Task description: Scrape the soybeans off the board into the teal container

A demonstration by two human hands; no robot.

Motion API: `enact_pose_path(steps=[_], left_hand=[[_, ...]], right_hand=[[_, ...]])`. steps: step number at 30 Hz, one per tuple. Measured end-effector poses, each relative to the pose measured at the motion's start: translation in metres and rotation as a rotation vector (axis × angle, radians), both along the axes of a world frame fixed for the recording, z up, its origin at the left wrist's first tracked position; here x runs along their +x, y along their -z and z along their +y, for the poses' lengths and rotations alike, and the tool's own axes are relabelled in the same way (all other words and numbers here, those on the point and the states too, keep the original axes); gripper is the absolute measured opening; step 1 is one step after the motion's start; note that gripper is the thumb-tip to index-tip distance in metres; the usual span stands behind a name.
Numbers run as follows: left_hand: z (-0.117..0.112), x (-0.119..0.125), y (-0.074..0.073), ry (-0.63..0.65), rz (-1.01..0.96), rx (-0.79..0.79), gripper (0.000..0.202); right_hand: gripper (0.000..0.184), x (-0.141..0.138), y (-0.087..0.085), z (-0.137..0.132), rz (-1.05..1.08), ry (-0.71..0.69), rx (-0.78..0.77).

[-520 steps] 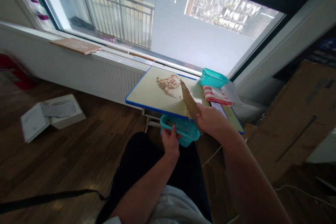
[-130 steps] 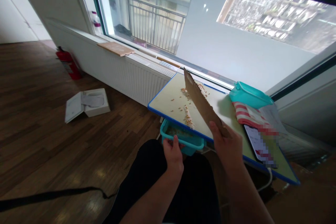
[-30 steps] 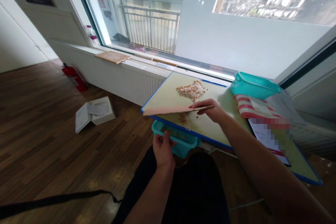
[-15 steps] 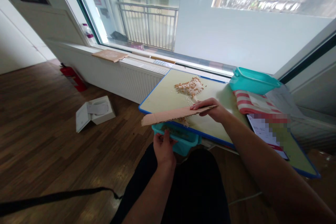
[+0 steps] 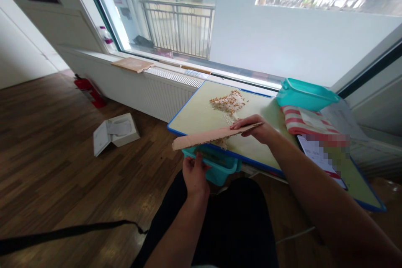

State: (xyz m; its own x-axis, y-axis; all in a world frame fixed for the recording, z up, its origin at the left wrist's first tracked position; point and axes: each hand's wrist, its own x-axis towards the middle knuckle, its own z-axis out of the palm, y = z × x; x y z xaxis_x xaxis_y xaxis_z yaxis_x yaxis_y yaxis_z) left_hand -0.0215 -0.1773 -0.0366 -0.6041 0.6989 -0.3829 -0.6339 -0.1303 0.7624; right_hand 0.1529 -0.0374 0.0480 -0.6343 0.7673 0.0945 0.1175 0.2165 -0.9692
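My right hand (image 5: 256, 129) is closed on the right end of a long strip of cardboard (image 5: 204, 136), held slanting above the near edge of the table (image 5: 191, 111). My left hand (image 5: 195, 171) grips the rim of a turquoise plastic tub (image 5: 220, 171) below that edge, over my lap. Behind the cardboard, a heap of white grains mixed with orange kernels (image 5: 230, 101) lies on the tabletop, and a pale trail runs from it toward me. More grains (image 5: 223, 143) show just under the cardboard by the edge. The strip partly hides the tub's inside.
A second turquoise tub (image 5: 306, 94), a red-and-white striped cloth (image 5: 309, 120) and a tablet-like screen (image 5: 318, 161) are on the table's right side. The window and radiator (image 5: 169, 96) stand behind. On the floor at left are an open white box (image 5: 117, 133) and a fire extinguisher (image 5: 89, 91).
The view has shifted slightly. Both hands keep their holds on the cardboard and the tub, and the grain heap looks the same.
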Motion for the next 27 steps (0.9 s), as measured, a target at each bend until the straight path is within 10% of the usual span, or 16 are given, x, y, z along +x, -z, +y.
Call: enact_pose_path(steps=[27], left_hand=[[-0.013, 0.038, -0.002, 0.060, -0.028, -0.043, 0.036]], right_hand=[[0.021, 0.013, -0.005, -0.010, 0.035, -0.091, 0.032]])
